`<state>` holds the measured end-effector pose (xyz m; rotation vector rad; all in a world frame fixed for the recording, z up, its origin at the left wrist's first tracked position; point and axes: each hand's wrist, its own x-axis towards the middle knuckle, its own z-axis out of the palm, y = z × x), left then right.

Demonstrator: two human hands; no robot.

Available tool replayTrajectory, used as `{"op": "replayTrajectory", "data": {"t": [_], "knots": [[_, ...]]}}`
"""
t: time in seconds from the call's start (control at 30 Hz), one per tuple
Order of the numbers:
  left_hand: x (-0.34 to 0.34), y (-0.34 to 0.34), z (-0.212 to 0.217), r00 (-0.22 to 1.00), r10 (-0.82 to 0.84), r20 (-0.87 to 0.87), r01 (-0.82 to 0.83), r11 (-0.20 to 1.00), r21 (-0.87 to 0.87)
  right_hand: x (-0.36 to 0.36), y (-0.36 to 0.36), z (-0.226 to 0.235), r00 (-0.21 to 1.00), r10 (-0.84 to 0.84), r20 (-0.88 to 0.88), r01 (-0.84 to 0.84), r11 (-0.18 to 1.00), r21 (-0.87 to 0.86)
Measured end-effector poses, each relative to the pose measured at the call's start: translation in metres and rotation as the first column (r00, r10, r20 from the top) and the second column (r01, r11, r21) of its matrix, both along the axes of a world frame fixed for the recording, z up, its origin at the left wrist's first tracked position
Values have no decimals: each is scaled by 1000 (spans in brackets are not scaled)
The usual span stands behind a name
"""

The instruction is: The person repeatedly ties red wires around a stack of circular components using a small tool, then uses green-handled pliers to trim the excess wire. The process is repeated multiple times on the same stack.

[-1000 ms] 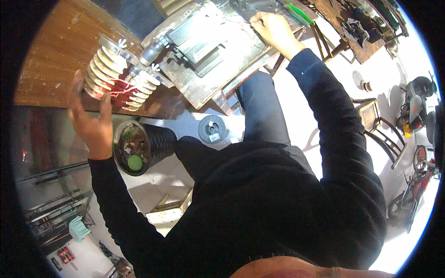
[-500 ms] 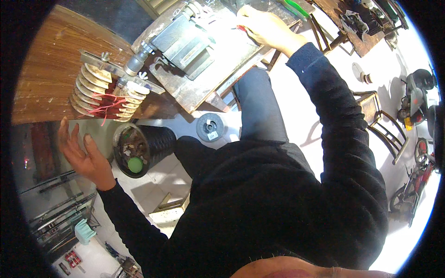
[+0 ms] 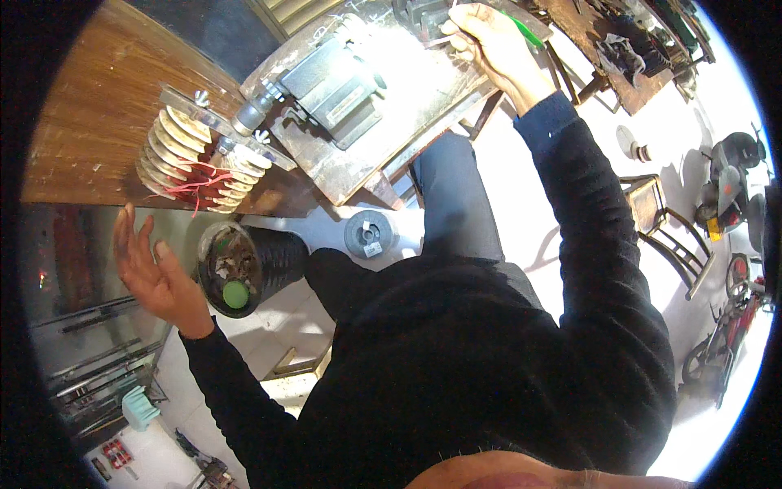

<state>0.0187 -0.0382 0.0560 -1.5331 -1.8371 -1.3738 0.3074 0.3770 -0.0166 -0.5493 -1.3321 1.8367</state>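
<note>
My right hand (image 3: 489, 45) reaches far out over a worn workbench (image 3: 423, 98) and is closed on a thin metal tool; its tip pokes out to the left of my fingers. A green stick (image 3: 525, 33) lies just beside that hand. My left hand (image 3: 155, 273) hangs open in the air with the fingers spread and holds nothing. It is below a stack of white coil discs wound with red wire (image 3: 195, 159) and left of a black bin (image 3: 252, 265). A grey metal block (image 3: 334, 77) sits on the bench between the coil stack and my right hand.
The black bin holds scrap and a green cap. A grey wire spool (image 3: 371, 235) lies on the tiled floor by my leg. Metal chairs (image 3: 668, 224) and parked motorbikes (image 3: 733, 196) stand at the right. A wooden panel (image 3: 90, 122) lies at the upper left.
My left hand has come down off the coil stack and now hangs open beside the bin. My right hand stays at the bench's far end, fingers still closed.
</note>
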Motion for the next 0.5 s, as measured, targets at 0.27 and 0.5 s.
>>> {"op": "replayTrajectory", "data": {"t": [0.27, 0.5], "knots": [[8, 6, 8, 995, -95, 13, 93, 990, 104, 0, -70, 63, 926, 374, -45, -364, 921, 140], [-13, 3, -10, 926, -166, 339, 95, 972, 215, -43, -170, 109, 913, 226, 339, -374, 795, 477]]}}
